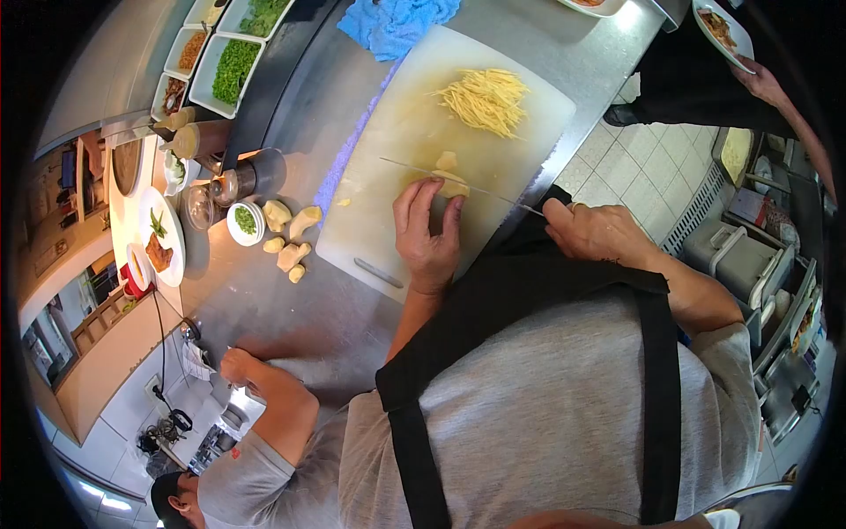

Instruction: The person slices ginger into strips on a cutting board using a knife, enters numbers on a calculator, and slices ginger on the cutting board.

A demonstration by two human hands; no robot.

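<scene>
My left hand [427,231] pins a peeled piece of ginger [455,184] to the white cutting board [493,225], its fingertips on the near side. In my right hand [601,233] is a knife [410,167], its handle mostly hidden in the closed fingers. The thin blade lies across the ginger, just beyond my left fingertips. Farther up the board sits a heap of fine yellow ginger strips [485,101]. A small paring knife or blade [378,272] rests near the board's lower edge.
Peeled ginger pieces [292,256] and a bowl of chopped green herbs [246,222] stand left of the board. A blue cloth [397,25] lies beyond it. Co-workers are at lower left and upper right, one holding a plate [723,32]. Garnish tubs [231,74] line the upper left.
</scene>
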